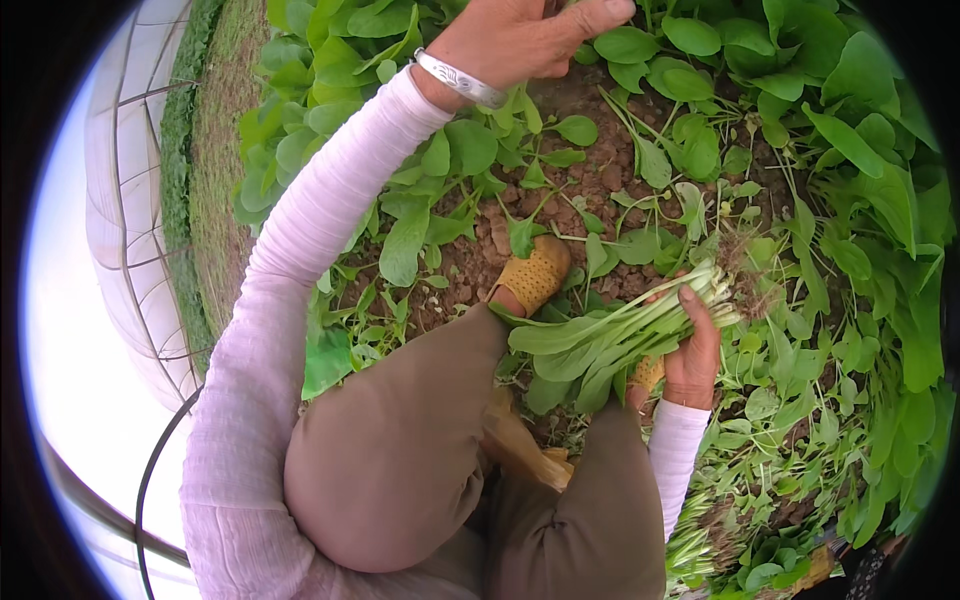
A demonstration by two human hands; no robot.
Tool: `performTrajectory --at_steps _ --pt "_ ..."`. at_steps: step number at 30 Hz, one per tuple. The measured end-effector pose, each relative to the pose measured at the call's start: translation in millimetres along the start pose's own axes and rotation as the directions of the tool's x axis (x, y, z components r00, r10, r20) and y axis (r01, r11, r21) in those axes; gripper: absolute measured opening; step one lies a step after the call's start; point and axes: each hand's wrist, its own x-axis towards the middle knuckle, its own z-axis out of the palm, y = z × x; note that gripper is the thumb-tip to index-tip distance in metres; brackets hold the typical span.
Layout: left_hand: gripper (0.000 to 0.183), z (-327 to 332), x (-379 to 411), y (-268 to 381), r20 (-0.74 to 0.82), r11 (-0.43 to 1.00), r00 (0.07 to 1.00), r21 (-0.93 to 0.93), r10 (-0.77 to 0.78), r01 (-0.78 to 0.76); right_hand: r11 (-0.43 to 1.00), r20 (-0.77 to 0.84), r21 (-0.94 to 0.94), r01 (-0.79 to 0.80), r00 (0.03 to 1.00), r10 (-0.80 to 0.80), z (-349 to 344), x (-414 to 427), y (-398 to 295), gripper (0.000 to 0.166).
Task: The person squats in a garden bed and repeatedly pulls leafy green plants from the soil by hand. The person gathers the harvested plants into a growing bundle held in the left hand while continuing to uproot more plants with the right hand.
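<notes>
A bunch of leafy greens (600,341) lies in my right hand (694,341), its pale stems gripped between thumb and fingers. The bunch's thin roots (750,277) point up and to the right, while its leaves hang left over my shin. At the top edge, my left hand (517,37) reaches over standing leafy plants (690,75) with the thumb stretched to the right. Its fingers are partly cut off and hidden, so whether they hold anything is unclear. A silver bangle (461,79) circles the left wrist.
My yellow shoe (536,274) rests on brown soil (600,161) among small seedlings. More pulled greens (694,540) lie at lower right, near dark patterned fabric (866,574). A green plastic piece (328,360) is by my left knee. Plastic greenhouse sheeting (127,225) curves along the left.
</notes>
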Motion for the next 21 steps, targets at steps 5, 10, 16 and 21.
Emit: performTrajectory --at_steps 5,10,16,21 --pt "0.026 3.5 -28.5 -96.0 0.355 0.711 0.842 0.702 -0.407 0.047 1.0 0.039 0.014 0.011 0.999 -0.011 0.2 -2.6 -2.6 0.038" --pt "0.018 3.0 -51.5 -202.1 0.165 0.255 0.882 0.965 -0.441 -0.053 1.0 0.02 0.028 0.011 1.0 -0.011 -3.2 -2.5 -1.6 0.038" --pt "0.02 -13.7 -48.9 -222.5 0.009 0.087 0.75 0.994 -0.662 0.065 0.999 -0.028 0.051 0.013 1.0 -0.012 1.5 -4.6 -3.3 0.032" --pt "0.026 3.0 -50.3 -218.6 0.093 0.063 0.705 0.996 -0.703 -0.069 0.999 -0.021 0.037 0.015 1.0 -0.014 3.2 -3.9 -2.4 0.033"
